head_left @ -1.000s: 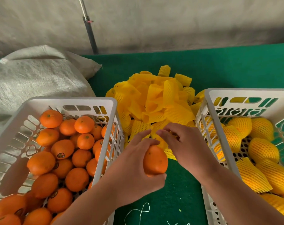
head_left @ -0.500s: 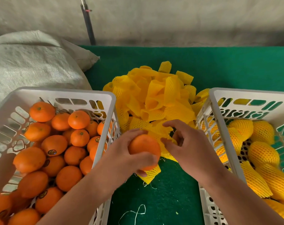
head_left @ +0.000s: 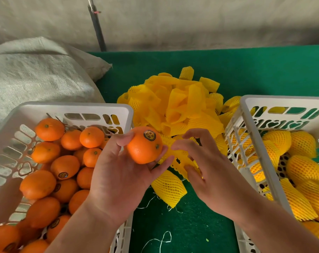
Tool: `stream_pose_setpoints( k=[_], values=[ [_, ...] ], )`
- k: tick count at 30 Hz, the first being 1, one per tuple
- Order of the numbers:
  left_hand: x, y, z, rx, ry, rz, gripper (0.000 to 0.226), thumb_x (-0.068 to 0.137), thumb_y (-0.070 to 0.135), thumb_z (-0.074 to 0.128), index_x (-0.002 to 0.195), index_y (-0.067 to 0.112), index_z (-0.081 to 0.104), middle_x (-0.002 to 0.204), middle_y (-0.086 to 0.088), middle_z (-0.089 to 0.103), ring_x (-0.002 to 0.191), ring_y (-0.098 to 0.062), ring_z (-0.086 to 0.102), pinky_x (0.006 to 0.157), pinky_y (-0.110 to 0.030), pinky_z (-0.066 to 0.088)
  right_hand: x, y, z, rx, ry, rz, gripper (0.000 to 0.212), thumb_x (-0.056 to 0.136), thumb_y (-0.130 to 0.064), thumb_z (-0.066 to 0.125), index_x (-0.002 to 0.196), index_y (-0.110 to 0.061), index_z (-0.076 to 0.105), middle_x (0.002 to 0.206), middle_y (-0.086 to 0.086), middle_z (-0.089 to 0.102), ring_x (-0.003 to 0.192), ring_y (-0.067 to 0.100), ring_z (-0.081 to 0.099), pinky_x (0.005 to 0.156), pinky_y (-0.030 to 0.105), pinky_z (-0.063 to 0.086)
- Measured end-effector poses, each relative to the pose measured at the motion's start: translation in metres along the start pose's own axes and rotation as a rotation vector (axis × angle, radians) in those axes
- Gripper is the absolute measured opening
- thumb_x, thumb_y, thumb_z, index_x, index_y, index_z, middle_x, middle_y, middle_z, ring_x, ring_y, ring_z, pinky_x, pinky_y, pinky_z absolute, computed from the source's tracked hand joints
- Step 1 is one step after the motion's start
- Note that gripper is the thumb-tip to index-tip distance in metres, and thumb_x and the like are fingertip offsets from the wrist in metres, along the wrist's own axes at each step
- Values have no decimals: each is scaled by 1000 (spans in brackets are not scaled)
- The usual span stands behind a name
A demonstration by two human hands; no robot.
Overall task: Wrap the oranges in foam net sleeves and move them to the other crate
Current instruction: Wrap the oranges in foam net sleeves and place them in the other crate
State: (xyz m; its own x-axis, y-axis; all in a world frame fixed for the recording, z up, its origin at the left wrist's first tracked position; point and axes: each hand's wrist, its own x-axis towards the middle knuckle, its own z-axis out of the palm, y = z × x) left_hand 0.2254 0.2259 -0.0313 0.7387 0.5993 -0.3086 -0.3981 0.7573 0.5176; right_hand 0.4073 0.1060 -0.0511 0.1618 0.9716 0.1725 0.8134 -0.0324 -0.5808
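A person's two bare hands are working over a green table (head_left: 228, 73), seen from above. The left hand (head_left: 122, 178) is cupping an orange (head_left: 144, 145) at the centre, thumb and fingertips curled around it, a round sticker facing up. Just toward three o'clock, the right hand (head_left: 206, 167) is reaching into yellow foam net; its lower fingers are curling onto a sleeve (head_left: 180, 157), while the index finger and thumb are spread apart above it. Another sleeve (head_left: 168, 189) is lying flat on the table at six o'clock from the orange. A loose pile of sleeves (head_left: 175, 103) is sitting at twelve o'clock. A white crate (head_left: 76, 108) at nine o'clock is holding bare oranges (head_left: 45, 179). A second white crate (head_left: 275, 101) at three o'clock is holding wrapped oranges (head_left: 304, 168). A grey woven sack (head_left: 36, 75) is lying at ten o'clock.
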Motion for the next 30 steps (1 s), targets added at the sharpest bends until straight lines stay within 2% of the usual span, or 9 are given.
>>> stream_pose_setpoints(
  k=[3, 7, 14, 17, 19, 22, 24, 26, 30],
  values=[
    [0, -1, 1, 9, 10, 11, 42, 88, 32, 68, 125, 13, 70, 133, -21, 64, 119, -42, 65, 105, -64, 47, -1, -1, 0, -27, -68, -10, 51, 95, -4, 64, 122, -46, 55, 145, -12, 34, 55, 8, 49, 45, 22, 30],
    [1, -4, 1, 67, 51, 11, 58, 84, 34, 69, 138, 14, 62, 136, -19, 65, 121, -42, 65, 107, -62, 46, -1, 1, 2, -85, -111, 44, 33, 98, -10, 63, 111, -41, 66, 143, -11, 40, 54, 0, 46, 49, 19, 29],
    [1, -6, 2, 100, 55, 3, 52, 82, 27, 73, 131, 14, 68, 139, -19, 63, 127, -46, 61, 115, -60, 40, -3, 1, 10, -54, -66, 131, 27, 99, -7, 61, 121, -21, 66, 119, -11, 53, 85, -21, 49, 64, 4, 36],
    [1, -8, 3, 80, 26, 17, 61, 81, 28, 73, 139, 13, 60, 142, -19, 61, 133, -45, 56, 110, -59, 46, -3, 2, 9, -55, -100, 143, 32, 101, -11, 59, 128, -25, 69, 128, -9, 49, 80, -13, 52, 64, 6, 38],
    [1, -8, 3, 78, 4, 16, 54, 82, 26, 73, 134, 12, 66, 141, -19, 62, 131, -45, 58, 108, -59, 47, -3, 0, 10, -65, -174, 111, 35, 101, -11, 58, 126, -31, 72, 134, -9, 42, 70, -8, 48, 61, 9, 38],
    [1, -9, 4, 129, -8, 20, 43, 82, 29, 73, 123, 15, 74, 135, -18, 66, 125, -42, 63, 107, -58, 47, -3, -3, 10, -19, -245, 54, 35, 100, -7, 59, 116, -34, 74, 136, -8, 36, 76, -9, 44, 63, 7, 36],
    [1, -15, 7, 265, 0, 48, 36, 78, 33, 75, 112, 21, 79, 127, -13, 71, 120, -35, 67, 104, -52, 53, -4, -1, 9, -19, -253, 61, 40, 100, -5, 57, 117, -39, 72, 138, -9, 34, 76, -8, 45, 61, 9, 36],
    [0, -23, 13, 617, 64, 78, 41, 71, 44, 79, 110, 33, 78, 125, -1, 73, 117, -24, 69, 98, -42, 59, -4, 3, 8, -27, -234, 98, 40, 100, -7, 55, 118, -40, 70, 137, -12, 34, 74, -7, 47, 59, 11, 35],
    [0, -35, 14, 1391, 245, 173, 103, 51, 81, 72, 145, 46, 46, 146, 33, 37, 126, -4, 52, 101, -36, 54, 0, 8, 4, -10, -133, 165, 28, 99, -14, 59, 96, -42, 56, 122, -14, 39, 80, 2, 53, 59, 15, 38]
  ],
)
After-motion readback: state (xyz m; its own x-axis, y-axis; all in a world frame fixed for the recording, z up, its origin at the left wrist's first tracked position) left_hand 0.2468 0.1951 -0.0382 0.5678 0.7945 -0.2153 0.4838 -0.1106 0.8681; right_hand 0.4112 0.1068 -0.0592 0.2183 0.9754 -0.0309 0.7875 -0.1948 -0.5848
